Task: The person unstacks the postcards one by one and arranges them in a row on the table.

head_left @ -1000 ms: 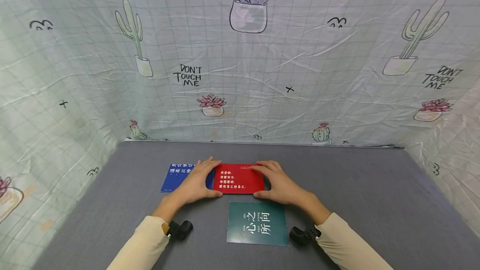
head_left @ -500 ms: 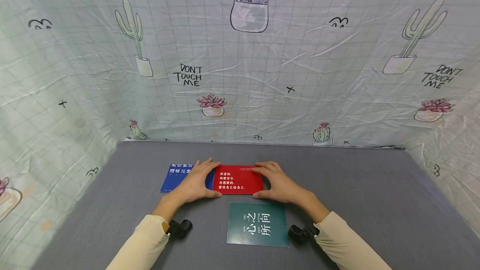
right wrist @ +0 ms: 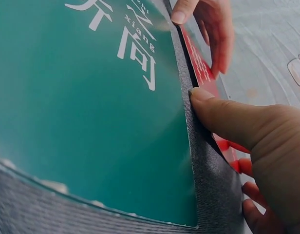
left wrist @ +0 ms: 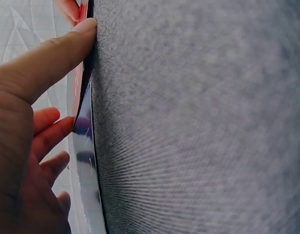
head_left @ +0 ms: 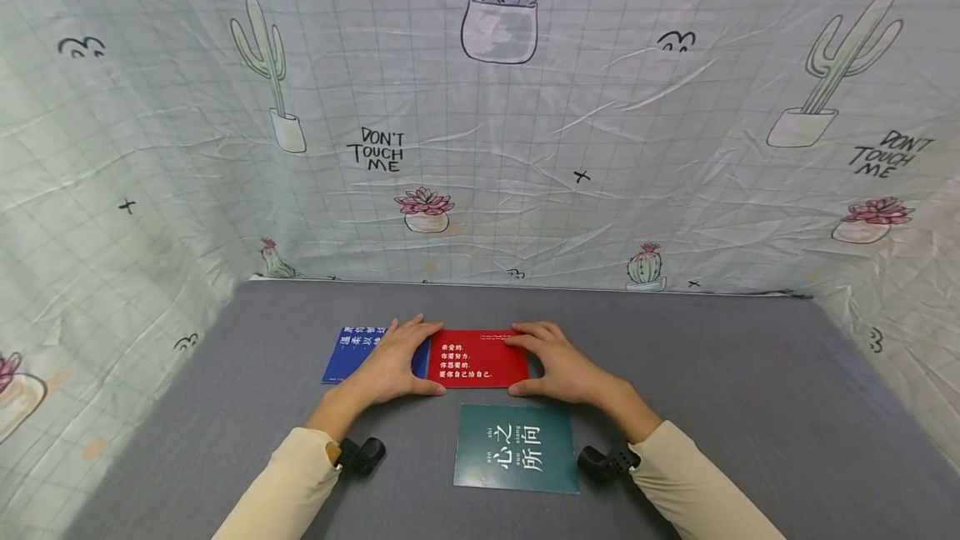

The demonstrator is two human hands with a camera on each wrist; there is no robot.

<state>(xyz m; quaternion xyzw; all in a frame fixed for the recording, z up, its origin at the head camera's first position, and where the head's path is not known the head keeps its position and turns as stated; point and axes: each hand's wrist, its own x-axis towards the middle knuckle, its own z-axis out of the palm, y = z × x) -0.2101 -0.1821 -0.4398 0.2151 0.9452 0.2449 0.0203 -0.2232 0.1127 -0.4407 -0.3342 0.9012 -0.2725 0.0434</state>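
A red card (head_left: 480,348) with white Chinese lettering lies level between both hands near the middle of the table. My left hand (head_left: 390,365) holds its left end, thumb at the near edge and fingers at the far edge. At the right end, my right hand (head_left: 561,367) grips it the same way. A blue card (head_left: 347,358) lies flat to the left, partly hidden under my left hand and reaching up to the red card's left edge. In the left wrist view the red card (left wrist: 78,87) stands slightly above the blue card (left wrist: 85,151).
A dark green card (head_left: 480,461) with white lettering lies flat just in front of the red one, between the forearms. Beneath them all is a grey cloth-covered table (head_left: 712,390). A white cactus-print curtain (head_left: 570,115) closes the back and sides.
Both hands and the red card stay almost in place. Only tiny shifts of the whole view show.
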